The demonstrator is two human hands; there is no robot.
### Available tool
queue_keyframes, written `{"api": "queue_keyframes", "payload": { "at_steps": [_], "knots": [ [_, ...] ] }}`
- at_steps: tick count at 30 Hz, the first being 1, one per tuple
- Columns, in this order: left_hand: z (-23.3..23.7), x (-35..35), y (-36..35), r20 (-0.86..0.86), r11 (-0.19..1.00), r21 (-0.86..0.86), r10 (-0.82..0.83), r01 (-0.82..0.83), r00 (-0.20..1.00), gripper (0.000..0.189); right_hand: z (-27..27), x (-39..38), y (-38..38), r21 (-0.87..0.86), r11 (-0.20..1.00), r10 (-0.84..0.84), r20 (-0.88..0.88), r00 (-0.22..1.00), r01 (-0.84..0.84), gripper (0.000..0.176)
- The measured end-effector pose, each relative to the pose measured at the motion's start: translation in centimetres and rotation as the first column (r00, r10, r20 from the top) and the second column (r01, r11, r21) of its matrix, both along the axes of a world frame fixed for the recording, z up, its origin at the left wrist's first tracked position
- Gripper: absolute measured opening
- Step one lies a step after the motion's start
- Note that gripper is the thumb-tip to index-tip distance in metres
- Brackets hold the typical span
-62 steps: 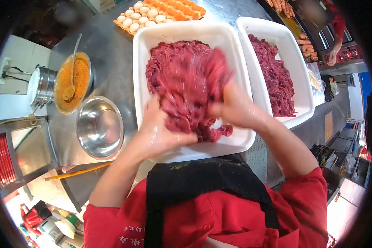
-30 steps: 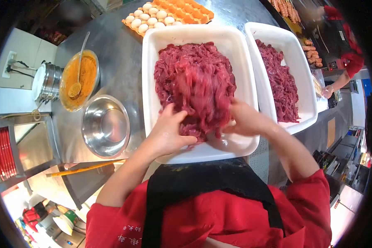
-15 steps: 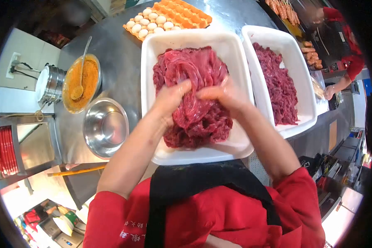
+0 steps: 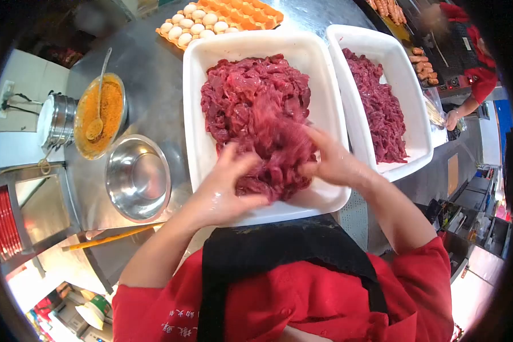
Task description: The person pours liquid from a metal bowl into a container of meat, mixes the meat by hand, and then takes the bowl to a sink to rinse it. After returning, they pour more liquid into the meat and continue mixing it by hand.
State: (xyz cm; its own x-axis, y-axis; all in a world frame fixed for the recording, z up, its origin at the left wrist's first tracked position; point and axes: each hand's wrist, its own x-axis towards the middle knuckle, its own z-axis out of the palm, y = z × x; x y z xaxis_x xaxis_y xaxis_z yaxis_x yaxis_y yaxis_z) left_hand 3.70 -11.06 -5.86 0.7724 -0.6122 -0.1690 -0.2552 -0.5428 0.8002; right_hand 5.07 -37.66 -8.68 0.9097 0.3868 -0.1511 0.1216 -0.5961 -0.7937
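Clock directions are read from the middle of the near white tub [image 4: 326,80], with 12 o'clock away from the wearer. The strips of raw red meat [image 4: 233,102] lie heaped inside this tub, from the 12 o'clock side down toward 6 o'clock. The left hand [image 4: 221,191] is at the heap's 7 o'clock edge, thumb and fingers wide apart, cupped against the meat. The right hand [image 4: 335,161] is at 4 o'clock, also spread wide, its fingertips at the meat. The strips between the hands are blurred, so how much either one grips cannot be told.

The tub sits on a metal table [image 4: 157,85]. Near its 11 o'clock corner is an orange egg tray [image 4: 251,14], with white eggs [image 4: 209,19] in part of it. At 8 o'clock is a shiny steel bowl [image 4: 138,178]; at 9 o'clock, a bowl of orange powder [image 4: 112,105] holds a spoon [image 4: 100,102]. Between 2 and 3 o'clock, a second white tub [image 4: 419,122] holds more red meat [image 4: 377,108]. Farther off at 3 o'clock is another person's hand [image 4: 452,119].
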Motion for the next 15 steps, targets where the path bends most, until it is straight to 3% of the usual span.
{"api": "queue_keyframes", "payload": {
  "at_steps": [1,2,3,4,5,6,7,8,9,10,11,13,14,15],
  "knots": [
    [-0.1,0.2,-0.2,-0.010,1.000,0.002,0.001,-0.001,1.000,0.077,0.8,-1.1,0.4,0.176,0.961,-0.136,-0.362,0.922,0.211,0.072],
    [0.0,0.3,-0.5,-0.484,0.898,-0.196,0.260,-0.393,0.836,0.083,1.9,-0.8,0.7,0.117,0.929,-0.218,-0.592,0.776,0.351,0.075],
    [0.0,0.3,-1.0,-0.862,0.630,-0.160,0.286,-0.760,0.419,0.088,2.9,-0.3,1.5,0.021,0.886,-0.278,-0.774,0.568,0.463,0.077],
    [-1.2,0.8,-1.8,-0.942,0.611,-0.045,0.238,-0.790,0.238,0.090,1.4,0.1,2.4,0.019,0.890,-0.274,-0.777,0.566,0.456,0.077],
    [-3.3,1.8,-3.0,-0.940,0.609,-0.047,0.242,-0.792,0.241,0.090,-1.3,0.7,3.4,0.113,0.789,-0.292,-0.797,0.529,0.604,0.075],
    [-5.7,2.9,-4.3,-0.959,0.529,-0.064,0.201,-0.846,0.198,0.083,-2.7,1.4,4.4,0.200,0.652,-0.299,-0.818,0.491,0.731,0.072],
    [-6.9,3.8,-4.9,-0.974,0.444,-0.078,0.156,-0.893,0.162,0.076,-2.0,2.2,5.1,0.213,0.652,-0.292,-0.815,0.500,0.728,0.072],
    [-6.9,4.3,-4.8,-0.972,0.442,-0.082,0.163,-0.893,0.170,0.076,-0.6,2.9,5.7,0.274,0.622,-0.108,-0.898,0.427,0.733,0.066],
    [-6.5,4.8,-4.6,-0.989,0.457,-0.116,0.025,-0.882,0.143,0.068,0.5,3.4,6.2,0.330,0.584,0.086,-0.934,0.348,0.742,0.061],
    [-6.0,6.0,-4.6,-0.986,0.472,-0.163,-0.115,-0.866,0.123,0.060,1.0,3.5,6.5,0.447,0.544,0.082,-0.871,0.485,0.710,0.048],
    [-5.7,6.4,-4.4,-0.985,0.477,-0.170,-0.113,-0.862,0.132,0.060,1.5,3.9,6.4,0.455,0.539,0.081,-0.866,0.494,0.709,0.048],
    [-2.2,5.8,-4.3,-0.929,0.460,-0.329,-0.001,-0.824,0.371,0.047,2.9,3.8,5.9,0.592,0.643,-0.023,-0.619,0.785,0.485,0.041],
    [0.2,5.9,-4.4,-0.875,0.431,-0.427,0.027,-0.795,0.484,0.049,4.0,4.1,5.7,0.629,0.647,-0.045,-0.532,0.846,0.430,0.039],
    [2.3,6.1,-4.2,-0.855,0.410,-0.474,-0.005,-0.779,0.518,0.042,5.6,4.6,5.4,0.663,0.654,-0.066,-0.430,0.900,0.365,0.038]
  ]
}}
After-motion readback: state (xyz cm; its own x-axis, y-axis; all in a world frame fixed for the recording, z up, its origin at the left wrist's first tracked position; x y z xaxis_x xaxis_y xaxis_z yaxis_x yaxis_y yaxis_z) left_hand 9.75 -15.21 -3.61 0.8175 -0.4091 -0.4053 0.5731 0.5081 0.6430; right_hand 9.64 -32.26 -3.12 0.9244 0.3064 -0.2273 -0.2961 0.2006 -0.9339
